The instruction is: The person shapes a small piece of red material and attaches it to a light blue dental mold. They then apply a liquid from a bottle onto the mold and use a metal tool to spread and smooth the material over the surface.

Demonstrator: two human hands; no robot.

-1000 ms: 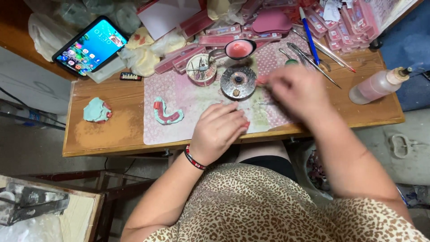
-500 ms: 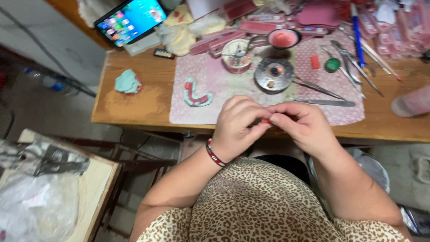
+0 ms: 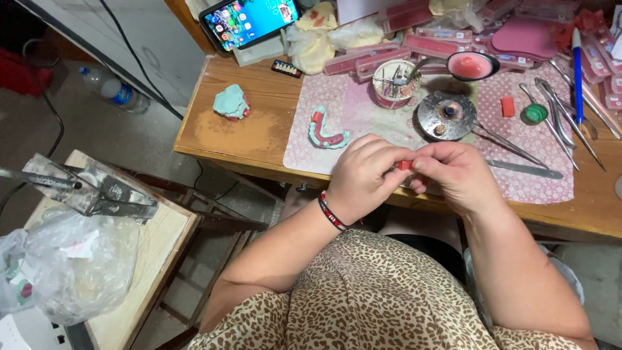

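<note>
Both hands meet at the centre of the frame, over the near edge of a wooden table [image 3: 259,129]. Left hand [image 3: 364,175] and right hand [image 3: 457,175] pinch a small red wax piece [image 3: 405,165] between their fingertips. Just above them lies a pink mat [image 3: 538,188] holding a teal-and-red dental model [image 3: 327,131], a round metal dish [image 3: 447,115] and metal tools [image 3: 521,170]. A phone [image 3: 249,21] stands at upper left.

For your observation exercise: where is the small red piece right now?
In the head view, the small red piece is pinched between the left hand and right hand, at the desk's near edge.
</note>
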